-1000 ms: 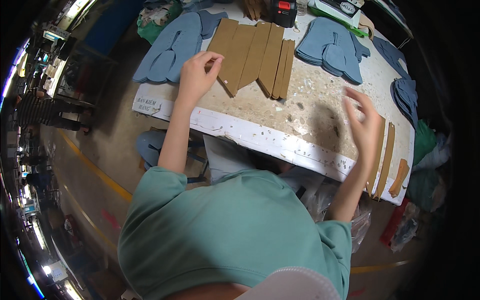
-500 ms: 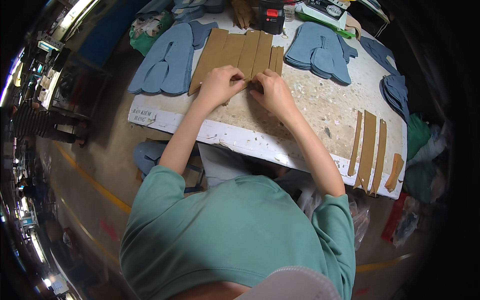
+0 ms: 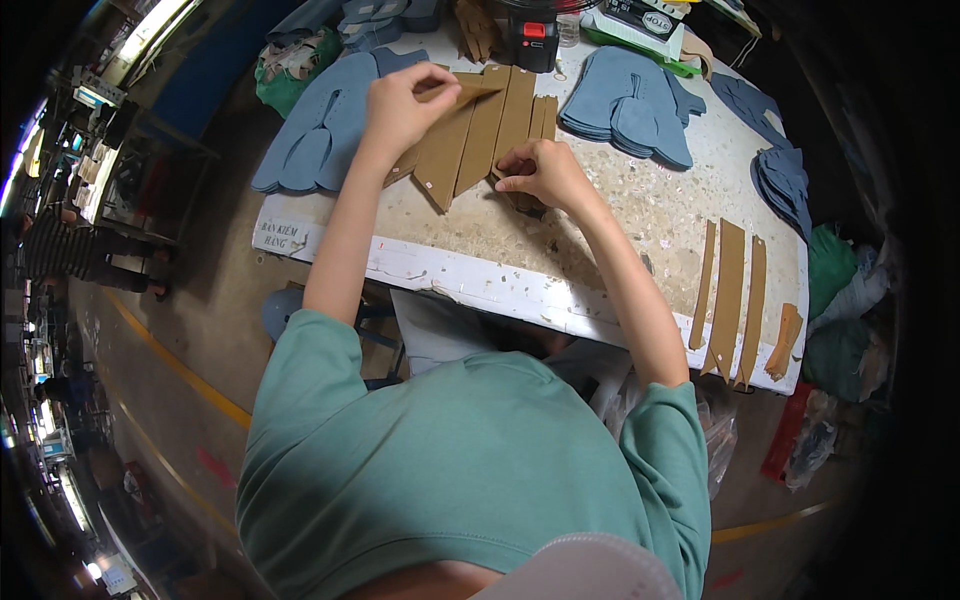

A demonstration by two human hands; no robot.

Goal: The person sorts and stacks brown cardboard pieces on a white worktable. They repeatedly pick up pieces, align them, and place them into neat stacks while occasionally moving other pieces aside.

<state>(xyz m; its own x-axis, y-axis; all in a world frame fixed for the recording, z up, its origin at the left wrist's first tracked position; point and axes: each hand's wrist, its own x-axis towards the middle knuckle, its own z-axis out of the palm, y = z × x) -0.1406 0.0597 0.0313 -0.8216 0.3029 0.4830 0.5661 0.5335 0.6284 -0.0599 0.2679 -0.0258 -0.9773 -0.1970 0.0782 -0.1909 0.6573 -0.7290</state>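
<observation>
Several flat brown strips (image 3: 480,130) with pointed near ends, apparently leather or a similar sheet material, lie side by side on the worktable. My left hand (image 3: 405,108) is closed on a brown strip (image 3: 470,90) at their far left part, with its pointed end raised and turned to the right. At the near end of the row, my right hand (image 3: 550,172) has its thumb and fingers pinched at a brown strip's tip; part of the strip is hidden under the hand. Stacks of blue-grey cut pieces flank the row, one stack on the left (image 3: 345,110) and another on the right (image 3: 625,100).
Three separate brown strips (image 3: 730,290) and a small brown bundle (image 3: 784,340) lie by the right front edge of the worktable (image 3: 600,220). A black-and-red device (image 3: 535,45) stands at the back. More blue-grey pieces (image 3: 785,190) lie far right, near green bags (image 3: 828,265).
My left hand has moved up and away to the left, lifting a brown strip and turning its end. My right hand has shifted slightly nearer, and more pointed ends now show.
</observation>
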